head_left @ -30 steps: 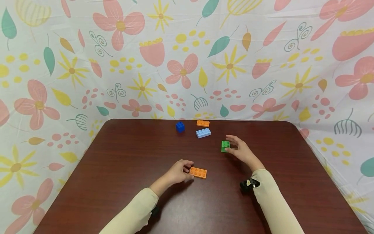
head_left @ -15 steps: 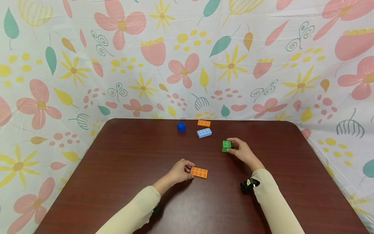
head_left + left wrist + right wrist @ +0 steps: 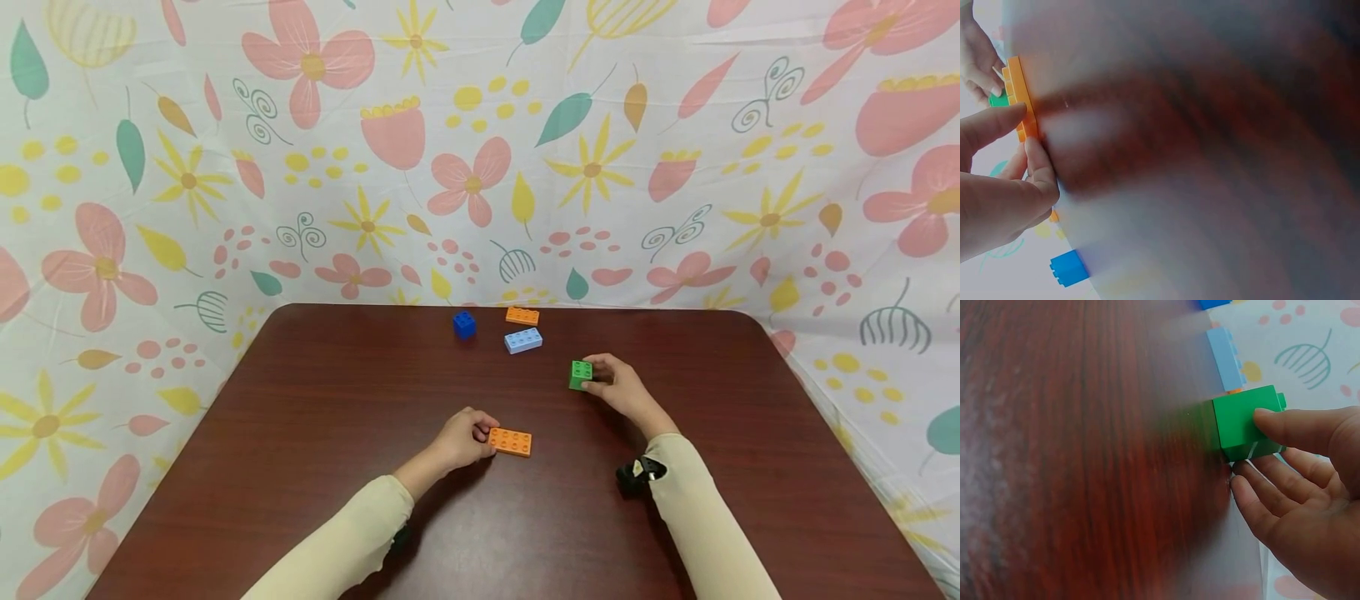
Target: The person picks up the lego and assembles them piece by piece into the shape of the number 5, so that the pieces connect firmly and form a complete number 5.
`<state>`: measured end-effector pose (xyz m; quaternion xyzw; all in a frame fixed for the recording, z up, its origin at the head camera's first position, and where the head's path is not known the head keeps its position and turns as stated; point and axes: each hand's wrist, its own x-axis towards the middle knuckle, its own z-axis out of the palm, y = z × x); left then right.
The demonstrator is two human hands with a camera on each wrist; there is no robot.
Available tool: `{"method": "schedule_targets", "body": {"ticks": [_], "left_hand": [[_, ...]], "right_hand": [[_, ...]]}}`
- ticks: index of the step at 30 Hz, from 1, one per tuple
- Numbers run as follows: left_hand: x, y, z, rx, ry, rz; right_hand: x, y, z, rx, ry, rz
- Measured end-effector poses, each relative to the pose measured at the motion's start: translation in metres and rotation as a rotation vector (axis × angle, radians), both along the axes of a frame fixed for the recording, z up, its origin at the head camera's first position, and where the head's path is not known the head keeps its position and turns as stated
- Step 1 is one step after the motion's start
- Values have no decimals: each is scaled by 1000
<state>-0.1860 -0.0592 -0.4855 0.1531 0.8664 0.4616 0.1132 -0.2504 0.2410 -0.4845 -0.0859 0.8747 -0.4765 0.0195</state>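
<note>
My left hand [image 3: 462, 438] pinches the left end of a flat orange building brick [image 3: 511, 442] with studs on top, near the middle of the table. In the left wrist view, the thumb lies on one side of the orange brick [image 3: 1017, 87] and fingertips on the other. Farther right and back, my right hand [image 3: 621, 390] holds a green two-by-two brick [image 3: 580, 375] from its right side. In the right wrist view, the thumb presses one face of the green brick [image 3: 1241, 419], while the fingers curl behind it. Both bricks appear to rest on the table.
Toward the table's back edge lie a dark blue brick [image 3: 464, 325], a light blue brick [image 3: 522, 340] and a second orange brick [image 3: 522, 316]. A flower-patterned cloth [image 3: 472, 108] hangs behind the dark red-brown table [image 3: 337, 392].
Both hands have closed their fingers a little, the left on the end of the orange brick and the right on the green brick. Neither brick has visibly moved on the table.
</note>
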Motion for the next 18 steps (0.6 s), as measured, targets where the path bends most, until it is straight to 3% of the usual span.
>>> {"method": "schedule_targets", "body": {"ticks": [10,18], "left_hand": [[1,1,0,0,-24,21],[1,1,-1,11,4,18]], "right_hand": [[1,1,-2,-10,-15,-15],[4,0,1,-25,3,-19]]}}
